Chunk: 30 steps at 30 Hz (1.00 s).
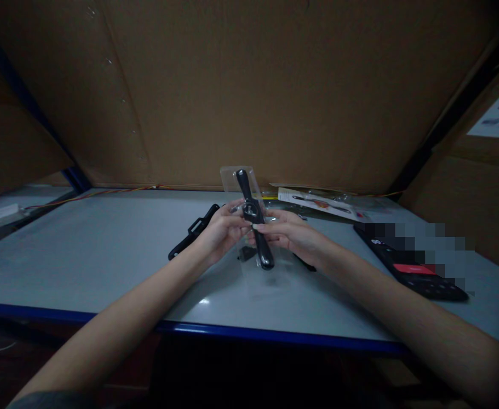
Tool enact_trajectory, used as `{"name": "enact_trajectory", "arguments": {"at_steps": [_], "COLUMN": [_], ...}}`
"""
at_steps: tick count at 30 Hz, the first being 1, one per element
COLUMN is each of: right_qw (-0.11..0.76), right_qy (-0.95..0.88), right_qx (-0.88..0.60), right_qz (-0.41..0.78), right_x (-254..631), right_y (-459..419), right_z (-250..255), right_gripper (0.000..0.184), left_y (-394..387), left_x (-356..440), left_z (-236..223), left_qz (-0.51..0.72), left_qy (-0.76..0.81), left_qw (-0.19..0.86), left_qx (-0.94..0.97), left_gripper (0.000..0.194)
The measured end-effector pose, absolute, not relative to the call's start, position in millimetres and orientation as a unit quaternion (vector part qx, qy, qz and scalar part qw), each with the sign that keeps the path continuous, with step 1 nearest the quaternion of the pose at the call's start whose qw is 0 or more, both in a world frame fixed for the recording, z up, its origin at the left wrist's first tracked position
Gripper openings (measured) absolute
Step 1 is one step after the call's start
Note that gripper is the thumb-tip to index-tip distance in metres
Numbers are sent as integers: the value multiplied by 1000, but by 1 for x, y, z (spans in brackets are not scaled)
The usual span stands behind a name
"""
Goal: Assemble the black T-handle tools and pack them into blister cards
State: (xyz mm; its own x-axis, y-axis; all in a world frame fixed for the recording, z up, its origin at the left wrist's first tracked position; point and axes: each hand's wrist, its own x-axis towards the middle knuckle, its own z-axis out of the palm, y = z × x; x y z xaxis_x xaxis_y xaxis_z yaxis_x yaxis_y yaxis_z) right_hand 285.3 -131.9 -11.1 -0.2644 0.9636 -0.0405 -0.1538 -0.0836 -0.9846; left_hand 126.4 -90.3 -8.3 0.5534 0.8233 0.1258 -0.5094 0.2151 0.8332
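Both hands meet over the middle of the grey table (104, 255). Between them is a long black tool (253, 218) lying in a clear plastic blister shell (236, 177), held tilted, its far end raised. My left hand (223, 230) grips the pack's left side with curled fingers. My right hand (289, 234) pinches the right side near the tool's middle. A second black tool (189, 236) lies on the table just behind my left wrist.
Printed packaging cards (317, 203) lie at the back right. A black and red package (415, 270) sits at the right. Brown cardboard (249, 85) walls the back and sides. The table's blue front edge (275, 335) runs below my forearms.
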Motion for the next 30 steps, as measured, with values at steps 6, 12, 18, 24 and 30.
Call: {"name": "enact_trajectory", "arguments": {"at_steps": [6,12,18,24,30], "right_qw": [459,509,577,470,313], "right_qy": [-502,-492,-581,-677,-782], "right_qx": [-403,-432,-453,-564,-512], "right_qz": [612,559,352,-60,-169], "right_x": [284,280,284,283,263], "right_y": [-134,-135,-128,-140,-142], "right_z": [-10,-11,-8,13,11], "right_gripper": [47,49,30,24,29], "left_y": [-90,-85,-85,-97,-104], "left_x": [125,125,125,127,129], "left_z": [-8,-12,-15,-4,6], "left_qz": [426,430,472,448,445], "left_qy": [185,247,375,234,129], "left_qw": [752,710,622,697,767], "left_qx": [468,500,499,509,445], "left_gripper": [45,48,49,31,7]}}
